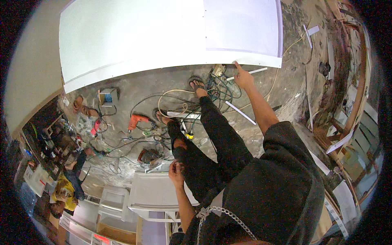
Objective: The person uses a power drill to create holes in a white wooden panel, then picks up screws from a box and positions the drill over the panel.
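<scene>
A large white panel (134, 36) fills the upper part of the view, with a paler strip along its near edge. At that edge, toward the panel's right corner, my right hand (243, 77) stretches out its index finger to the strip. The other fingers are partly folded, and I see nothing in them. My left hand (176, 174) hangs beside my left knee with its fingers curled in. Whether something small sits in those fingers cannot be made out.
An orange power drill (138, 121) lies among tangled cables (157, 98) around my feet. White strips (241, 113) are scattered on the floor. White cabinet pieces (153, 190) stand at lower left, near a person in yellow and dark clothes (67, 190). Boards (345, 141) line the right side.
</scene>
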{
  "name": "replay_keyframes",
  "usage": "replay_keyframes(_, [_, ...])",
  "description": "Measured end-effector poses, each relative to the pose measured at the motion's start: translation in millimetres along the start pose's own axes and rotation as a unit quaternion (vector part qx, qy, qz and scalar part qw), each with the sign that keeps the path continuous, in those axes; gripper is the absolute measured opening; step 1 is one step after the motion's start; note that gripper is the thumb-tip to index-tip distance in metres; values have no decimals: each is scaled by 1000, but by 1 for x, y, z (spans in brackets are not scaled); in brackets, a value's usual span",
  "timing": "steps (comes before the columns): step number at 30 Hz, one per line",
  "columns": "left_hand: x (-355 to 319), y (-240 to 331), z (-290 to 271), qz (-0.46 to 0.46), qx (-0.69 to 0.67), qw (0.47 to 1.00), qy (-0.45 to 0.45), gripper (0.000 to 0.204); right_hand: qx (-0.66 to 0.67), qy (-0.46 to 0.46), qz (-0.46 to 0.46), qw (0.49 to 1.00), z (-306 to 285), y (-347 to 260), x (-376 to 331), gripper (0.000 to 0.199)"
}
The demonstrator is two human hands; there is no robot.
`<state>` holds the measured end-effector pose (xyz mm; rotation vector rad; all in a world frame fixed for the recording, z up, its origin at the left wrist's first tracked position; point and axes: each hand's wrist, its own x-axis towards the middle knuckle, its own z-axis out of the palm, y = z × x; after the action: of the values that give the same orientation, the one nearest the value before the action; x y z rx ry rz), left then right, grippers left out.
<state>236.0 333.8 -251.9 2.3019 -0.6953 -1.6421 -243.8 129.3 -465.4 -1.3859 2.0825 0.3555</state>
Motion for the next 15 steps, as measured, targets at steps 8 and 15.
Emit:
replay_keyframes(8, [2, -27, 10, -16, -52, 993, 105, 28, -36, -113, 8, 993, -22, -47, 22, 84])
replay_keyframes(15, [-11, -16, 10, 56, 74, 984, 152, 28, 9, -120, 1, 993, 40, -19, 6, 62])
